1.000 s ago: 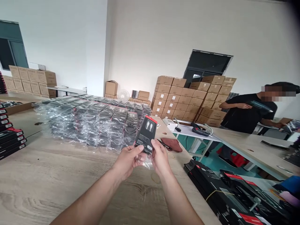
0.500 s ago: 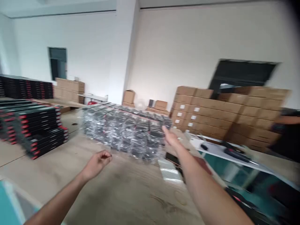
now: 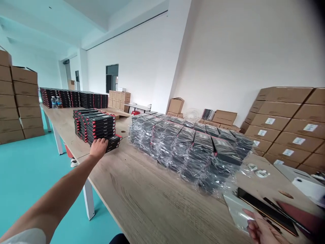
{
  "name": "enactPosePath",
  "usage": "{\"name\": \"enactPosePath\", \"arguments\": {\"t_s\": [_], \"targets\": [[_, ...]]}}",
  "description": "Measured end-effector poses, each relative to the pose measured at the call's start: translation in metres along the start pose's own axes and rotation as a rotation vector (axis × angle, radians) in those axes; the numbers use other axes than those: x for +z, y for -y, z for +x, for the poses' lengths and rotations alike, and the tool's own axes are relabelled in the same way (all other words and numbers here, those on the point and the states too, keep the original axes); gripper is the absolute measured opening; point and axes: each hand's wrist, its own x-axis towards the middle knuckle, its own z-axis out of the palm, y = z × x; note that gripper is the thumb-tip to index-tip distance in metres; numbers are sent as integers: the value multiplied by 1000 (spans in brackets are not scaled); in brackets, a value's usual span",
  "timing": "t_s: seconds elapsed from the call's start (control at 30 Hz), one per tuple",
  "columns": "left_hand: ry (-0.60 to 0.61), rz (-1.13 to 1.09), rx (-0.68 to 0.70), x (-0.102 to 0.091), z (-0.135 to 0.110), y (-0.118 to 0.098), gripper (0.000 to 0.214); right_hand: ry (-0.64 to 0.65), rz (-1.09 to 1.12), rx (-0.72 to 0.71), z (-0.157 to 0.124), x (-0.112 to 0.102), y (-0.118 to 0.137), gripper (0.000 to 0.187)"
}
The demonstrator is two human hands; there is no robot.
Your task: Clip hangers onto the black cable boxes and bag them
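My left hand (image 3: 99,148) reaches out to the near side of a stack of flat black boxes with red ends (image 3: 100,126). Its fingers are bent over a black box (image 3: 113,142) in the lower, forward part of that stack. My right hand (image 3: 264,227) is low at the right, over a flat clear plastic bag (image 3: 235,206) and beside a dark phone (image 3: 266,210). Its fingers are loosely curled and apart, with nothing visible between them. Between the hands stand rows of black boxes in clear plastic wrap (image 3: 188,149).
The wooden table (image 3: 152,196) runs away to the left, with more black box stacks (image 3: 73,98) and water bottles (image 3: 56,102) at its far end. Cartons (image 3: 286,125) are piled at the right, more cartons (image 3: 19,101) at the left. Tape rolls (image 3: 261,173) lie near the wrapped boxes.
The view has swung left. My left hand has gone from above the bare table to the black box stack. My right hand has left the wrapped boxes and dropped toward the plastic bag.
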Motion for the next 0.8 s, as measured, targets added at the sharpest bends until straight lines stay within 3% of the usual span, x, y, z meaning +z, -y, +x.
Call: {"name": "enactPosePath", "arguments": {"t_s": [0.07,0.13,0.23,0.33,0.4,0.5,0.63,0.73,0.8], "targets": [[7,-25,-11,-1,-11,-19,29,-116,-7,54,-11,2,6,36],[89,-254,-31,0,-33,-50,29,-141,12,68,-19,6,13,37],[523,-989,-47,10,-81,-112,29,-16,40,86,-30,16,19,45],[920,-1380,-116,24,-132,-179,32,168,144,127,-43,26,23,59],[1118,-1434,-96,33,-157,-222,33,318,273,84,-52,28,27,67],[1417,-1456,-32,46,-179,-285,33,348,367,40,-64,27,32,64],[1812,-1621,-266,63,-197,-351,59,338,316,67,-66,15,29,52],[1935,-1653,-420,77,-210,-374,66,232,64,-2,-63,8,23,47],[1866,-1608,-428,85,-216,-377,62,64,-191,-189,-67,11,25,47]]}}
